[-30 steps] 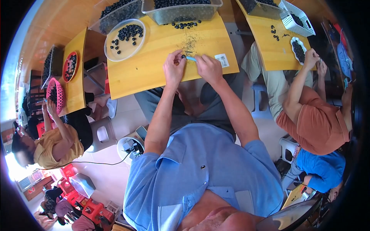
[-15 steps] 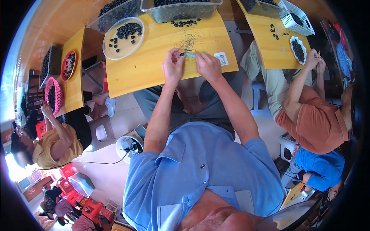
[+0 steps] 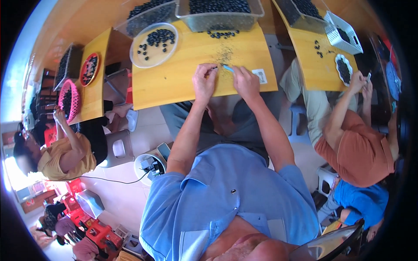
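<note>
My left hand is closed over the near part of the yellow table, pinching a small dark round piece that is mostly covered by the fingertips. Just to its right, my right hand grips a thin tool with a light blue handle, its tip close to the piece. Dark crumbs lie scattered on the wood beyond the fingers. A round translucent tray at the left holds several similar dark round pieces.
A clear bin full of dark pieces stands at the table's far edge, with loose pieces before it. A white label lies right of my right hand. People sit at tables on both sides. A white bucket stands on the floor.
The whole view has shifted, so the table appears lower and further right. The dark piece in my left hand shows less now. Both hands keep their grips.
</note>
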